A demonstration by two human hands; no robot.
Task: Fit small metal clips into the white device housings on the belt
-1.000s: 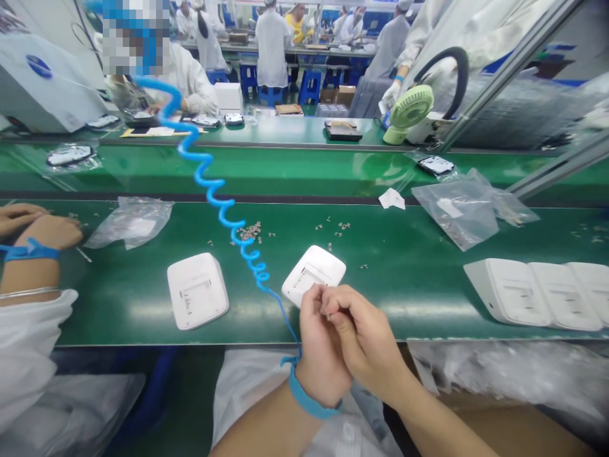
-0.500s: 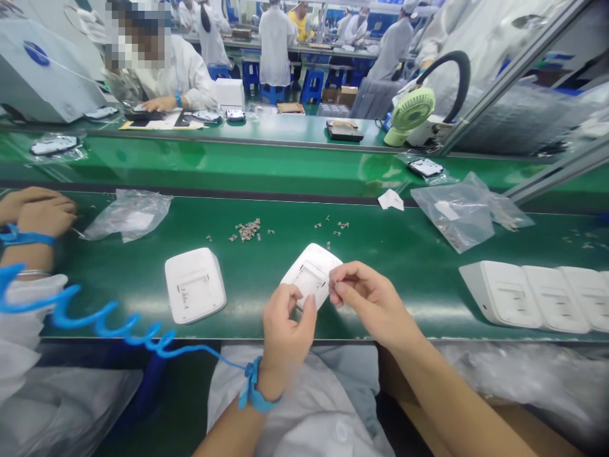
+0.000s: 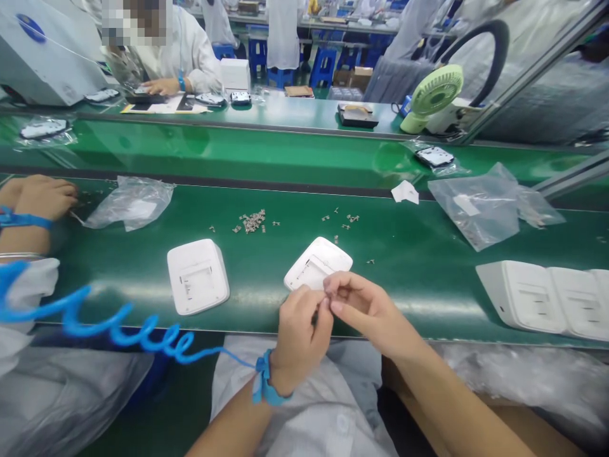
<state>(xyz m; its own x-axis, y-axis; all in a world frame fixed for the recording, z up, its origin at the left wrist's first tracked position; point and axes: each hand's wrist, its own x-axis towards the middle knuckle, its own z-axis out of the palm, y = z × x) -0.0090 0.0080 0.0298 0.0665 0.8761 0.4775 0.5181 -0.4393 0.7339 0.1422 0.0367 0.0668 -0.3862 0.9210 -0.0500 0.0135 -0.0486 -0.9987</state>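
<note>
My left hand (image 3: 304, 333) and my right hand (image 3: 368, 311) meet fingertip to fingertip at the near edge of a white plastic housing (image 3: 328, 254). Both are closed in a pinch, and whatever lies between the fingertips is too small and covered to make out. The housing lies on the green bench with its recessed compartment up, partly hidden by my fingers. Beyond it several small metal clips (image 3: 353, 219) are scattered, and a single clip (image 3: 370, 261) lies to its right. A blue coiled wrist strap (image 3: 269, 381) is round my left wrist.
A second white housing (image 3: 197, 276) lies to the left, near a pile of metal clips (image 3: 254, 221). More white housings (image 3: 533, 295) stand in a row at right. Clear plastic bags (image 3: 476, 206) lie behind. Another person's hands (image 3: 40, 200) rest at far left; a blue cord (image 3: 109, 324) crosses there.
My left hand has come off the housing to meet my right fingertips. A single clip now lies on the bench right of the housing. The view has tilted down slightly.
</note>
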